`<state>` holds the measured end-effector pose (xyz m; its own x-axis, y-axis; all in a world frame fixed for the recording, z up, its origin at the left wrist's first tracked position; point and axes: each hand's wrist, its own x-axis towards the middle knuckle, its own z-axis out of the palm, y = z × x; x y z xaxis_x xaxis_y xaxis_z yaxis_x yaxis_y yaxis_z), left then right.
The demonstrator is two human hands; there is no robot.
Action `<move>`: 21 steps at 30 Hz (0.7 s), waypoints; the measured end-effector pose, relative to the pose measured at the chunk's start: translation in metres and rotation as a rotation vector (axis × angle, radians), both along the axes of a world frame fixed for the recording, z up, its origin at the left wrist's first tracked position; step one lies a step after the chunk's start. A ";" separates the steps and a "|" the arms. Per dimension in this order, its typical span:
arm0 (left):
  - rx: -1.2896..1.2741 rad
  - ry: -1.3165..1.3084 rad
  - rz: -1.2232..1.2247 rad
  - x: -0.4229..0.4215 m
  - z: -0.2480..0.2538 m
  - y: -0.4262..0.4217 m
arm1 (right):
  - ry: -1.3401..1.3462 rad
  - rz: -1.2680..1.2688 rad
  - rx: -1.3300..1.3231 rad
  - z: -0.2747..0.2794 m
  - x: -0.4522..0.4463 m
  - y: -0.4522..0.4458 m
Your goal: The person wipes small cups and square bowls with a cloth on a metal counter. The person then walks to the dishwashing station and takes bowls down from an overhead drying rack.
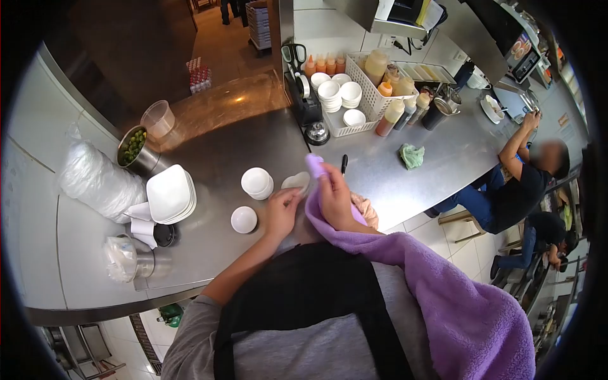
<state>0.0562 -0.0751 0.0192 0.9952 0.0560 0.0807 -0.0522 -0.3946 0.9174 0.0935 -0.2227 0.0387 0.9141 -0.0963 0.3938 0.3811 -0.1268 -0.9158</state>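
From my head view, both my forearms reach forward over the worktop [215, 152], my left hand [282, 212] curled, fingertips at the near edge of a small pale bowl [292, 182], though I cannot tell whether they grip it. My right hand [334, 199], just right of that bowl, is closed around the purple towel [465, 310], whose end pokes out beyond my fingers while its length trails near right. Far right, an appliance's sticker [522, 47] is too small to read.
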 end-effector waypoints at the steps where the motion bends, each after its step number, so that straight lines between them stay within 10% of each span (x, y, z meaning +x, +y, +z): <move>1: 0.000 0.006 -0.002 0.000 0.002 -0.006 | -0.298 0.062 -0.334 0.012 -0.001 0.001; 3: -1.245 0.461 0.078 -0.002 0.004 -0.018 | -0.492 0.145 -0.591 0.046 -0.004 0.002; 9: -1.456 0.435 -0.060 -0.014 0.030 -0.020 | -0.522 0.250 -0.685 0.049 0.012 0.012; 12: -1.406 0.410 -0.145 -0.021 0.023 -0.012 | -0.083 0.211 -0.464 0.042 0.021 0.015; 14: -1.305 0.338 -0.126 -0.026 0.026 -0.007 | 0.717 0.148 0.177 0.042 0.029 0.014; 19: -0.266 -0.027 -0.099 -0.051 0.024 0.053 | 0.600 0.181 0.179 -0.010 0.040 0.002; 21: 0.192 -0.219 -0.070 -0.064 0.023 0.075 | 0.429 -0.206 0.037 -0.020 0.043 0.010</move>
<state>-0.0078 -0.0003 0.0418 0.9538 -0.0495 0.2963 -0.2739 -0.5484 0.7901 0.1369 -0.2130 0.0190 0.9538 -0.2996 -0.0218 -0.0616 -0.1240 -0.9904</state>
